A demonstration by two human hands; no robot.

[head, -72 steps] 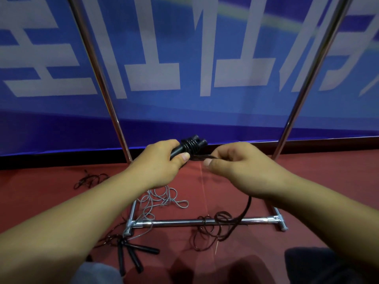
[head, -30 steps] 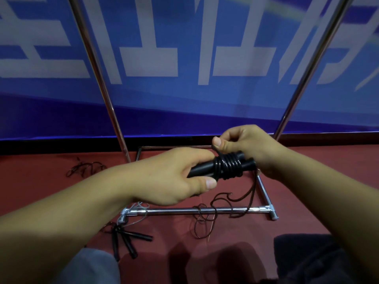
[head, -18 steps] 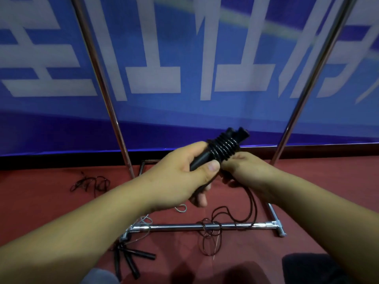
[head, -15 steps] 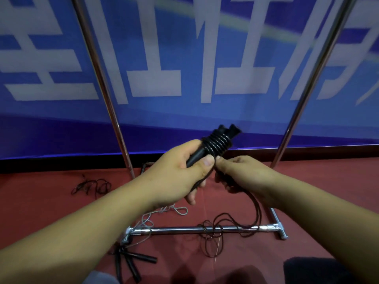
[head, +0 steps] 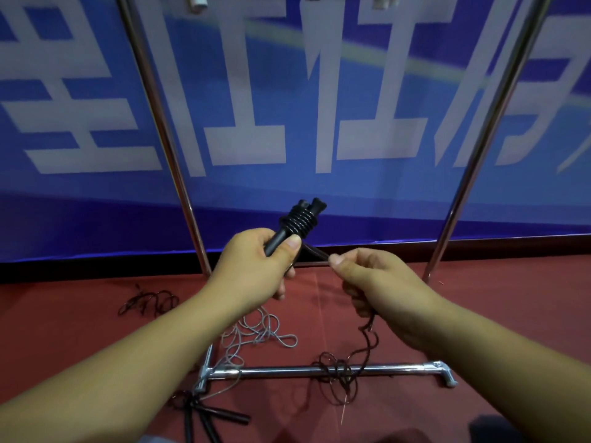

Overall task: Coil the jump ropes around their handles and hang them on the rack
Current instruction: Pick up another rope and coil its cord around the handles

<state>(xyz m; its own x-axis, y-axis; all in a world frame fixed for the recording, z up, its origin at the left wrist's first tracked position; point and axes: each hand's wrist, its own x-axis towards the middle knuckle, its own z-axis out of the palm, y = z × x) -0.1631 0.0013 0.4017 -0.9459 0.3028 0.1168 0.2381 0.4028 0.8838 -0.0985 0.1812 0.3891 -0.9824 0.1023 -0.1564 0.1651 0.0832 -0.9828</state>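
Note:
My left hand (head: 256, 266) grips the two black handles (head: 297, 222) of a jump rope, held together and pointing up and away. Several turns of dark rope are wound around their upper part. My right hand (head: 377, 282) pinches the dark rope (head: 315, 252) just right of the handles, pulling it taut. The loose rest of the rope (head: 339, 375) hangs from my right hand and piles on the floor over the rack's base bar. The chrome rack (head: 319, 371) stands in front of me, its two uprights rising left and right.
A grey rope (head: 256, 330) lies tangled on the red floor by the rack's left foot. Black handles (head: 208, 417) of another rope lie near the bottom left. A dark rope (head: 147, 303) lies further left. A blue banner (head: 287, 107) stands behind the rack.
My right hand has come out from under the handles and moved right, drawing the rope taut. More turns sit on the handles than 2.4 s ago.

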